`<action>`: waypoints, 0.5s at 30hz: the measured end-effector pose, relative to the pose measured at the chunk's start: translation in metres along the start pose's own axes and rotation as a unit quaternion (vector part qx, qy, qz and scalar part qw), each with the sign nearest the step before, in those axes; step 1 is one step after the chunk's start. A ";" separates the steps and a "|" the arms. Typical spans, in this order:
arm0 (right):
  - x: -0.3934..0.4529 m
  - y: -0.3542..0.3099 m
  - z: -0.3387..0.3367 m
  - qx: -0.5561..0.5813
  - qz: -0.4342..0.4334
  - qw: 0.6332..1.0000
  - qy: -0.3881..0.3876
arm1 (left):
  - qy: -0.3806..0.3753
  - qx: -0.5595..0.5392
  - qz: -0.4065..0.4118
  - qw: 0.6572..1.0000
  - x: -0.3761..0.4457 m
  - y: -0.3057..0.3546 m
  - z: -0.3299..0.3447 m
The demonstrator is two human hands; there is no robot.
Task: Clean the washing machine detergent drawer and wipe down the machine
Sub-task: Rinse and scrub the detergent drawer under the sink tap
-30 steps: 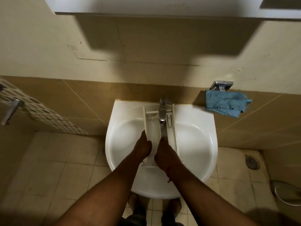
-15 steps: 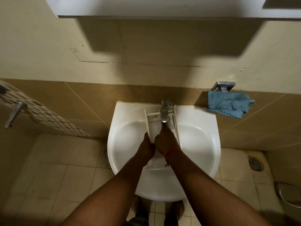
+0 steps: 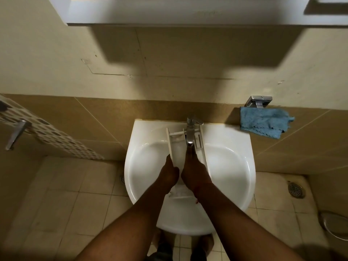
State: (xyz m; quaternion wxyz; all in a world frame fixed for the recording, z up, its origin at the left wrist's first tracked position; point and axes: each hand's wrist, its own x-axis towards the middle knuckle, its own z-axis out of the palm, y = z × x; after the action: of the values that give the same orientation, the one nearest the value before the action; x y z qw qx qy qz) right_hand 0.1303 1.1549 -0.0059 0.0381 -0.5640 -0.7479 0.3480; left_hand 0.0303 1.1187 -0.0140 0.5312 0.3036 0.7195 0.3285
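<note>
R hand [image 3: 194, 174] further up drawer [image 3: 176, 147], nearer tap [image 3: 190, 133]

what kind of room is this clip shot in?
Most likely a bathroom or washroom. A white wall-mounted sink with a chrome tap sits against a tiled wall, the tiled floor has a round floor drain, and a blue cloth hangs under a metal wall fitting.

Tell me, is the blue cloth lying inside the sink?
No, the blue cloth hangs on the wall to the right of the sink, below a metal holder.
</note>
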 end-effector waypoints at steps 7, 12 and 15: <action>-0.019 0.044 -0.006 -0.011 -0.006 0.997 0.072 | 0.021 0.033 0.001 0.999 0.005 -0.005 0.000; -0.031 0.075 -0.018 0.193 0.082 0.978 0.018 | 0.017 0.110 0.007 0.994 0.004 -0.005 -0.006; -0.030 0.087 -0.025 0.227 0.117 0.960 -0.111 | -0.003 0.148 0.011 0.989 -0.002 -0.004 -0.014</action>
State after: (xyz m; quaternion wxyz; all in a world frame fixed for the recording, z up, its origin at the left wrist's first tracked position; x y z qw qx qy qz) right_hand 0.2229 1.1515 -0.0261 0.0409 -0.5824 -0.5774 0.5708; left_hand 0.0170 1.1127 -0.0131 0.4787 0.3880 0.7552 0.2235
